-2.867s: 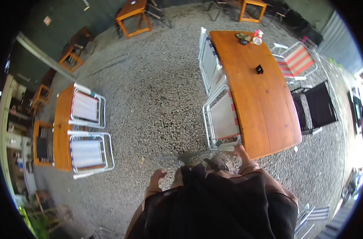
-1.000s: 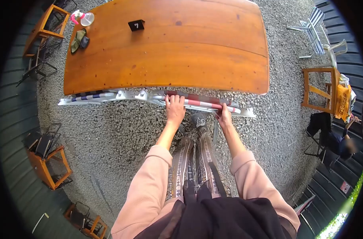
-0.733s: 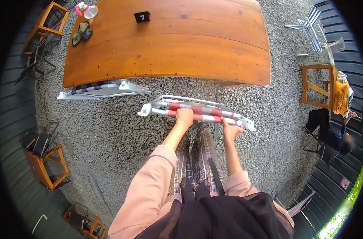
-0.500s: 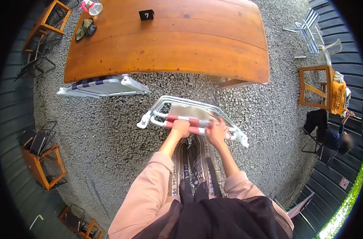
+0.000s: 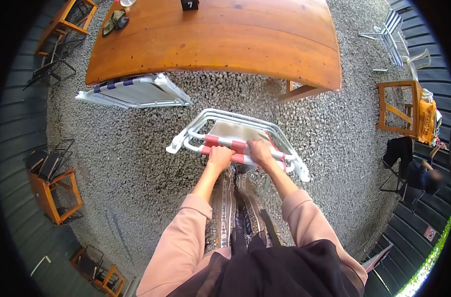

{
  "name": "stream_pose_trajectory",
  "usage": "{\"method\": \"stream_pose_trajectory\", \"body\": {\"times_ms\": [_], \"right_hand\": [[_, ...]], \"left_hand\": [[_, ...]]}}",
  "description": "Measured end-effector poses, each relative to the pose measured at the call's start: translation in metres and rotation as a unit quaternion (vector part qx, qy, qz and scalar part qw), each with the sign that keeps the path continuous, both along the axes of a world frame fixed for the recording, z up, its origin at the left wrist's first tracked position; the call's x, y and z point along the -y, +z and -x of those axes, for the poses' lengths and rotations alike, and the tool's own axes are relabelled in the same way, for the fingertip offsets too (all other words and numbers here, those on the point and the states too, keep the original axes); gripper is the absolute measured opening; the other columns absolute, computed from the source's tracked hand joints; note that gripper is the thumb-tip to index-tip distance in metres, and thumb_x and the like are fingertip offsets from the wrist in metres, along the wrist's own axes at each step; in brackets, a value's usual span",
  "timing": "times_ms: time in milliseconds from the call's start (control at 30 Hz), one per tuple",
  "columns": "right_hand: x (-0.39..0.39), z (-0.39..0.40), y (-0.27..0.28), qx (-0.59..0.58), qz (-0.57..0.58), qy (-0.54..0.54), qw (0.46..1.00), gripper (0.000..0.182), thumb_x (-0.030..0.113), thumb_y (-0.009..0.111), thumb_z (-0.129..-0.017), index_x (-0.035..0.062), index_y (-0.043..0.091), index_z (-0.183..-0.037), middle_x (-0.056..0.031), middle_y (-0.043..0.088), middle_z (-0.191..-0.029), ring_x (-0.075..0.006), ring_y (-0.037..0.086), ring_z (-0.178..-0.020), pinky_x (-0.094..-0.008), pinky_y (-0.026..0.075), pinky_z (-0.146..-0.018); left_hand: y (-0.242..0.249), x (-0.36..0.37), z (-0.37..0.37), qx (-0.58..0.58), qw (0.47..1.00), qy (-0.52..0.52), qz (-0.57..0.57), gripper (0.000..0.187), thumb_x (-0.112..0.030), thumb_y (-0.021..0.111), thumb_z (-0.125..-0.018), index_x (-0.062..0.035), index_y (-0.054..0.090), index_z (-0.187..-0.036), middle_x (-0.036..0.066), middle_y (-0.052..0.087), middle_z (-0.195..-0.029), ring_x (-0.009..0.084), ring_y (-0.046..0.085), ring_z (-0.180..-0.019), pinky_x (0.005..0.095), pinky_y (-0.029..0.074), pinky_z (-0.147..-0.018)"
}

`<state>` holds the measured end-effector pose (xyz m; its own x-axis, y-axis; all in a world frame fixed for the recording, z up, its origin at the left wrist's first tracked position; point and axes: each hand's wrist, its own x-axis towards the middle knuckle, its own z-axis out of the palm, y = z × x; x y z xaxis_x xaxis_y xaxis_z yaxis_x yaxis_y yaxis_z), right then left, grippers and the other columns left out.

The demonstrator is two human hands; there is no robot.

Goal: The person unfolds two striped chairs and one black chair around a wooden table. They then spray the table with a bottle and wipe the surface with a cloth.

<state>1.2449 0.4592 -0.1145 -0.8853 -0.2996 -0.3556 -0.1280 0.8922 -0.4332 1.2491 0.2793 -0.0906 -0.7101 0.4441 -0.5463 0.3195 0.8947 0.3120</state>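
You stood on a gravel floor (image 5: 136, 143) that carried everything. A long wooden table (image 5: 225, 39) stood on it ahead of you, bearing a black number sign (image 5: 189, 4) and a bundled cloth (image 5: 115, 21) near its far left end. A blue-striped folding chair (image 5: 136, 91) rested on the gravel at the table's near edge. Small wooden tables (image 5: 401, 106) stood off to both sides.

Folding lawn chair (image 5: 235, 138): white tubular frame, red-and-white webbing, pale seat panel. Partly folded, tilted, standing on gravel just short of the bench (image 5: 215, 44).
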Motion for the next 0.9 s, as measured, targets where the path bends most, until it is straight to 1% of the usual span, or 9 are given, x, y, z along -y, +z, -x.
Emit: {"method": "stream_pose_trajectory", "body": {"times_ms": [167,400,433,533,567,700,800,833,900], "right_hand": [[-0.020,-0.021,0.013,-0.038,0.026,0.021,0.999,0.013,0.004,0.054,-0.066,0.0053,0.057,-0.078,-0.0140,0.056,-0.078,-0.0319,0.056,-0.079,-0.0415,0.045,-0.069],[-0.029,-0.060,0.011,-0.008,0.047,0.033,0.998,0.025,0.005,0.058,-0.064,0.0108,0.057,-0.089,-0.0095,0.051,-0.085,-0.0292,0.053,-0.086,-0.0397,0.045,-0.071],[-0.027,-0.064,0.014,-0.054,0.027,0.056,0.997,0.027,0.009,0.062,-0.065,0.0100,0.056,-0.091,-0.0099,0.050,-0.091,-0.0293,0.051,-0.090,-0.0412,0.044,-0.072],[-0.016,-0.086,0.029,-0.020,0.028,-0.042,0.999,0.027,0.017,0.063,-0.070,0.0078,0.055,-0.094,-0.0124,0.048,-0.098,-0.0303,0.049,-0.093,-0.0422,0.043,-0.074],[-0.014,-0.094,0.036,-0.034,-0.009,-0.032,0.999,0.033,0.028,0.061,-0.075,0.0063,0.053,-0.099,-0.0153,0.046,-0.103,-0.0318,0.048,-0.093,-0.0438,0.042,-0.075],[-0.002,-0.119,0.060,-0.049,-0.077,-0.060,0.994,0.035,0.032,0.054,-0.079,0.0082,0.051,-0.105,-0.0153,0.046,-0.104,-0.0321,0.046,-0.097,-0.0473,0.042,-0.075],[-0.006,-0.111,0.058,0.051,-0.046,-0.077,0.995,0.034,0.027,0.055,-0.079,0.0112,0.051,-0.108,-0.0152,0.045,-0.106,-0.0324,0.048,-0.096,-0.0475,0.043,-0.073],[-0.012,-0.102,0.054,0.087,-0.045,-0.068,0.993,0.032,0.025,0.057,-0.076,0.0125,0.054,-0.106,-0.0161,0.046,-0.104,-0.0319,0.052,-0.088,-0.0444,0.046,-0.071],[-0.030,-0.092,0.022,0.027,0.025,-0.030,0.999,0.021,0.023,0.063,-0.070,0.0095,0.060,-0.086,-0.0133,0.054,-0.092,-0.0290,0.057,-0.079,-0.0398,0.047,-0.069]], "left_hand": [[0.034,-0.019,-0.026,-0.022,0.999,0.029,-0.002,0.030,-0.010,0.057,-0.069,-0.0225,0.064,-0.095,0.009,0.063,-0.082,0.0253,0.062,-0.079,0.0449,0.045,-0.067],[0.015,-0.029,-0.076,0.051,0.995,0.084,0.019,0.030,-0.012,0.058,-0.071,-0.0267,0.063,-0.097,0.004,0.064,-0.089,0.0243,0.062,-0.085,0.0456,0.043,-0.076],[0.010,-0.028,-0.082,0.070,0.993,0.097,0.013,0.036,-0.012,0.060,-0.070,-0.0267,0.061,-0.103,0.005,0.064,-0.092,0.0256,0.061,-0.088,0.0467,0.042,-0.078],[0.009,-0.026,-0.096,0.102,0.988,0.115,-0.027,0.040,-0.010,0.055,-0.070,-0.0245,0.059,-0.107,0.007,0.062,-0.097,0.0280,0.058,-0.093,0.0505,0.042,-0.076],[0.011,-0.027,-0.096,0.129,0.983,0.124,-0.032,0.040,-0.011,0.055,-0.070,-0.0237,0.059,-0.108,0.008,0.062,-0.098,0.0288,0.057,-0.095,0.0512,0.042,-0.076],[0.011,-0.032,-0.099,0.088,0.986,0.131,-0.060,0.041,-0.011,0.056,-0.069,-0.0236,0.059,-0.107,0.009,0.063,-0.094,0.0280,0.059,-0.090,0.0479,0.045,-0.073],[0.008,-0.038,-0.100,0.080,0.989,0.115,-0.047,0.039,-0.011,0.056,-0.068,-0.0227,0.061,-0.105,0.010,0.063,-0.092,0.0279,0.060,-0.086,0.0460,0.046,-0.071],[0.005,-0.038,-0.101,0.078,0.991,0.103,-0.044,0.039,-0.010,0.057,-0.067,-0.0219,0.062,-0.104,0.010,0.064,-0.090,0.0285,0.060,-0.084,0.0446,0.046,-0.072],[0.000,-0.036,-0.105,0.054,0.992,0.097,-0.065,0.039,-0.009,0.057,-0.066,-0.0218,0.062,-0.103,0.010,0.064,-0.089,0.0285,0.061,-0.082,0.0433,0.047,-0.072]]}}
